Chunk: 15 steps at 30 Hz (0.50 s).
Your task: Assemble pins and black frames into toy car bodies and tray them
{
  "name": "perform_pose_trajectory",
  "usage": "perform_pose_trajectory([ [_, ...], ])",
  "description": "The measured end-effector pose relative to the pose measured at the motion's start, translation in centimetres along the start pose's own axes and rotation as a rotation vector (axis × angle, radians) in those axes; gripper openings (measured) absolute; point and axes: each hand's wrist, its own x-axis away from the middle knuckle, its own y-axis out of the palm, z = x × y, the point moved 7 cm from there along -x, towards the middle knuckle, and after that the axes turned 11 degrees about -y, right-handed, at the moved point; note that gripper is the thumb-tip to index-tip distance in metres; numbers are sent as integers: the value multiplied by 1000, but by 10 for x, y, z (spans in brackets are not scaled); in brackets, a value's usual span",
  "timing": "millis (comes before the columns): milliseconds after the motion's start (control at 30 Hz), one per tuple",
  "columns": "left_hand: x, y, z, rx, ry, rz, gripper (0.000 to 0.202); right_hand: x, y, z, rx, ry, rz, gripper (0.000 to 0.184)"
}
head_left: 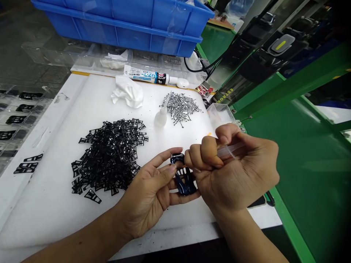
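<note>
My left hand [152, 190] is closed around the edges of a glossy dark blue toy car body [185, 181], which has slots and openings. Fingers and thumb grip it at the far end and along its side. Just to the right, my right hand [233, 171] is wrapped round a translucent plastic syringe [231, 150], its thumb bent near the rear end. The knuckles of the right hand hide the syringe's front, which points toward the car body; a small orange spot shows there. Whether the tip touches the car body I cannot tell.
On the white work board lie a heap of black plastic frames [106, 157], a pile of small silver parts [181, 106], a translucent dropper bottle [161, 116], crumpled tissue [128, 91] and a glue tube [146, 76]. Blue bins [123, 22] stand behind; a green machine frame [307, 146] is at right.
</note>
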Motion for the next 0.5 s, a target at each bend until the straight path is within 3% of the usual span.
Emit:
perform_pose_trajectory([
  [500,2,2,1,29,4,2,33,0,-3,-1,24,4,36,33],
])
